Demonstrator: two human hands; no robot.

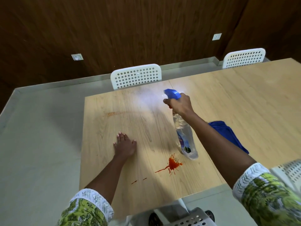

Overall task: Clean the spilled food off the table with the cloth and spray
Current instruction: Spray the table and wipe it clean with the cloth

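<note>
Right hand (180,104) grips the spray bottle (184,136) above the table (244,95); left hand (124,145) rests flat.

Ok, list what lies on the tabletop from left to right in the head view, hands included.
Faint red smear → left hand flat on the table → red splatter → spray bottle held by the right hand → blue cloth.

The desk (244,98) is pale wood grain, stained orange-red by the spill (173,164). The cloth (228,134) is blue. The sleeves (91,209) are green-patterned with white cuffs.
</note>
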